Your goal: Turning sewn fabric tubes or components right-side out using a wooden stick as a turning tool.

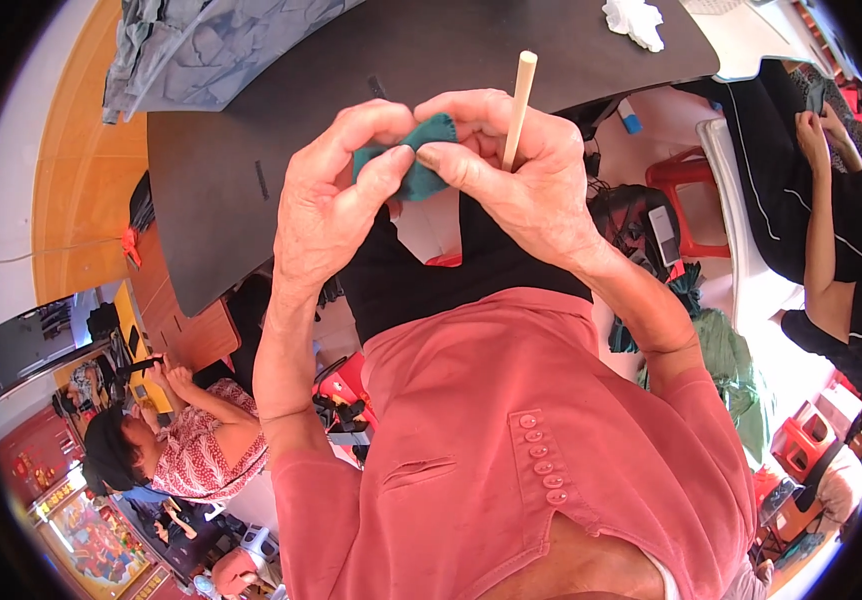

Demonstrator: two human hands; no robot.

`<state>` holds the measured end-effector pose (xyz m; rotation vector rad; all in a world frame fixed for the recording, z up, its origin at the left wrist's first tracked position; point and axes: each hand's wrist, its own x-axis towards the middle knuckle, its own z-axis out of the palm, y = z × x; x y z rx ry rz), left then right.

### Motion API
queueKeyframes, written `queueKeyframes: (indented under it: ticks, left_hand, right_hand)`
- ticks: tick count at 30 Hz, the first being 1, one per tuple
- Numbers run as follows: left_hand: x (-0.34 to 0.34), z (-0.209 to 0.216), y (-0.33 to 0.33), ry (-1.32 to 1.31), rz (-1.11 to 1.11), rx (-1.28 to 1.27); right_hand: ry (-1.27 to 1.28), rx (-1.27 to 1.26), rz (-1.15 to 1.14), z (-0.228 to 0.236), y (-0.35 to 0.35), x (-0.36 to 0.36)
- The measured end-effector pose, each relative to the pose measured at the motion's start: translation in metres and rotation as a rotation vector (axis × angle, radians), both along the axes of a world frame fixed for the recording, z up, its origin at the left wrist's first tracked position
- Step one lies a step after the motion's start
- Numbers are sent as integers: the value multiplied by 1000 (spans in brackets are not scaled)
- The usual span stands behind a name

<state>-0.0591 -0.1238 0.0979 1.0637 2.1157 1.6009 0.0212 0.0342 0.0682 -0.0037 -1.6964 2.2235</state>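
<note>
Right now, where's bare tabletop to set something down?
Dark table: one bare patch left of the left hand, on the near side of the grey fabric; another between that fabric and the white crumpled tissue. Crowded: the near edge, around the left hand, right hand, green cloth and stick.

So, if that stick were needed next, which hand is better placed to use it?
Probably the right: the right hand already has the pale stick tucked between thumb and fingers while pinching the green cloth. The left hand grips only the cloth.
</note>
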Motion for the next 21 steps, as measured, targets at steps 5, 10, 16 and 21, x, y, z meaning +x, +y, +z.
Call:
queueKeyframes:
  ticks: [5, 10, 16, 21]
  left_hand:
    - [-9, 5, 2, -203, 3, 60]
    - [-12, 9, 5, -73, 10, 74]
    - [-11, 10, 7, -73, 23, 15]
    - [-20, 12, 15, 165, -11, -67]
  right_hand:
    - [70, -70, 108, 13, 0, 1]
    - [118, -69, 133, 11, 1, -3]
    - [-73, -134, 84, 25, 6, -3]
    - [-59, 64, 17, 25, 16, -17]
